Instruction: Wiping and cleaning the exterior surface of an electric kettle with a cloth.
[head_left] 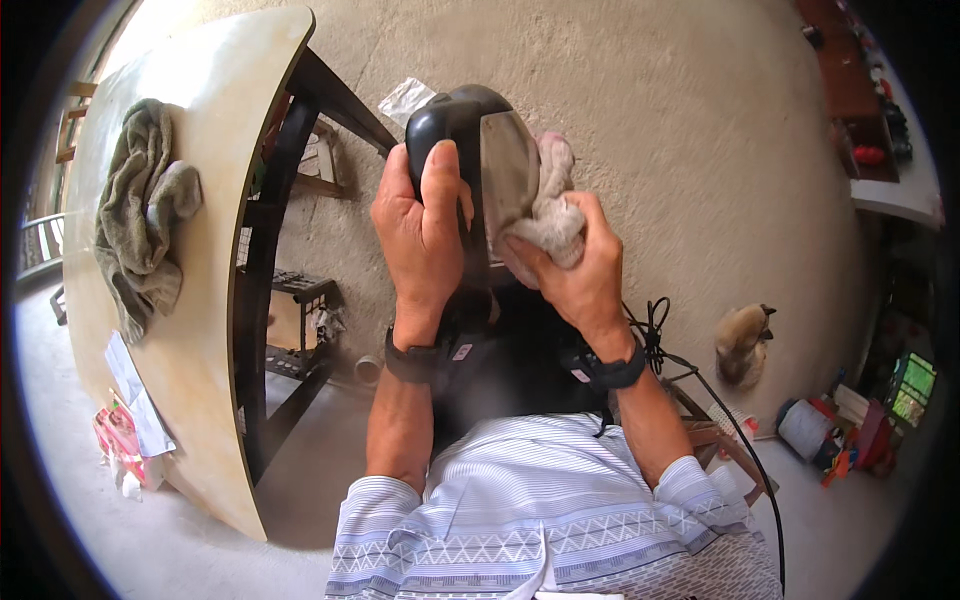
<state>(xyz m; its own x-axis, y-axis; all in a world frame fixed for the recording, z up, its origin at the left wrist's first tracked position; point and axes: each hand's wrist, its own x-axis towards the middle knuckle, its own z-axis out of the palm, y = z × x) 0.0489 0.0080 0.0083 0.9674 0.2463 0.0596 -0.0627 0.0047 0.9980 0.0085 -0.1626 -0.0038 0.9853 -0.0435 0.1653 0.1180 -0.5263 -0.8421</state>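
My left hand point(420, 240) grips the left side of a rounded, glossy black device point(462, 112) with a grey see-through panel on its right. The thumb lies along its top and the fingers curl around the side; the exact kind of device does not show. Bunched in my right hand point(592, 280) is a pale grey-pink cloth point(557, 222), pressed against the panel's right edge. Both hands hold these things up in front of my body, above the floor. The device's underside is hidden.
A pale table point(215, 330) on dark legs stands at the left, bearing a crumpled grey-green towel point(140, 210). Under it sits a black crate point(300, 290). A cat-like animal point(738, 345) rests on the floor at right, near a black cable point(735, 415). White plastic point(405, 100) lies ahead.
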